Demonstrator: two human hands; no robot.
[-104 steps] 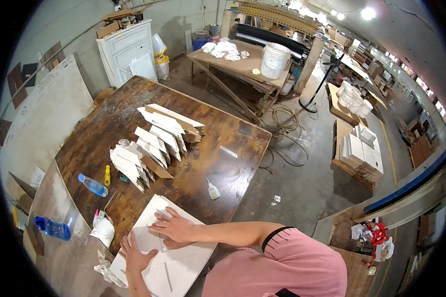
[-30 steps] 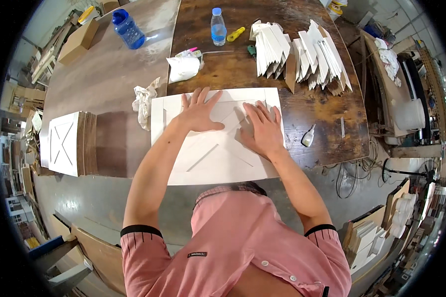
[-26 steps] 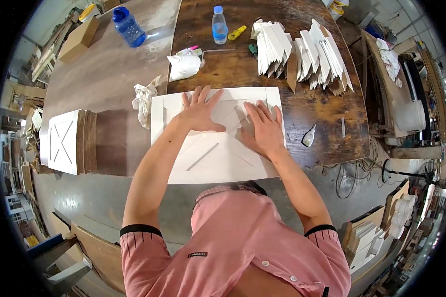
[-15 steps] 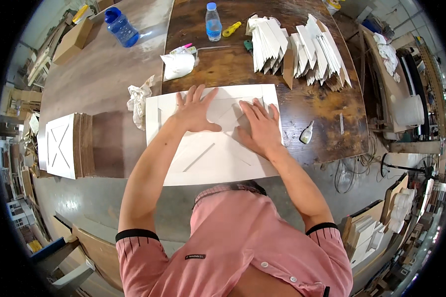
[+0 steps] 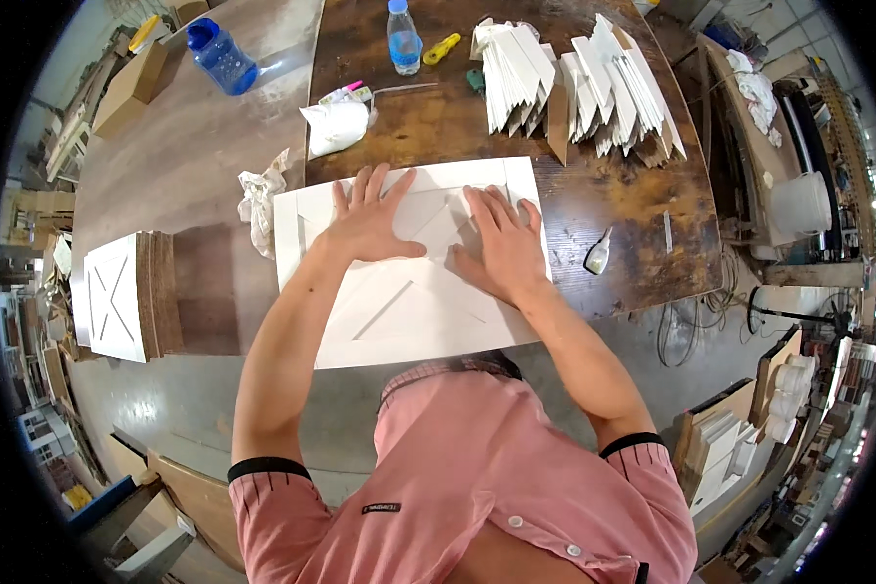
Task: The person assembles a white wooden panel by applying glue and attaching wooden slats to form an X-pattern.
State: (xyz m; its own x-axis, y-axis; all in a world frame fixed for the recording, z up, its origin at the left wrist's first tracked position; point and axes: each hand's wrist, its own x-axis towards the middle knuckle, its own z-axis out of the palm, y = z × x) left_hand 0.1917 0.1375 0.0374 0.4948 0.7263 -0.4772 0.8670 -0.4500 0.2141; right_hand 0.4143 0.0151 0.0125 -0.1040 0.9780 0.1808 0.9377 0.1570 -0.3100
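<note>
White panel: lies flat at the near edge of the bench (image 5: 190, 165), under 2 hands (image 5: 438, 336).
Left hand: palm down on the panel, fingers fanned wide (image 5: 372, 226).
Right hand: on the panel, fingers slightly apart, thumb out (image 5: 508, 248).
Board stack: near left corner (image 5: 115, 302).
Small bottle: right of the panel, towards the right edge (image 5: 599, 255).
Crumpled rag: just beside the panel's left edge (image 5: 260, 209).
White strips: beyond the panel, towards the right edge (image 5: 518, 83).

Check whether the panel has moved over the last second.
No visible move: the panel lies across the table seam just as before; both shifted left together in the picture.
</note>
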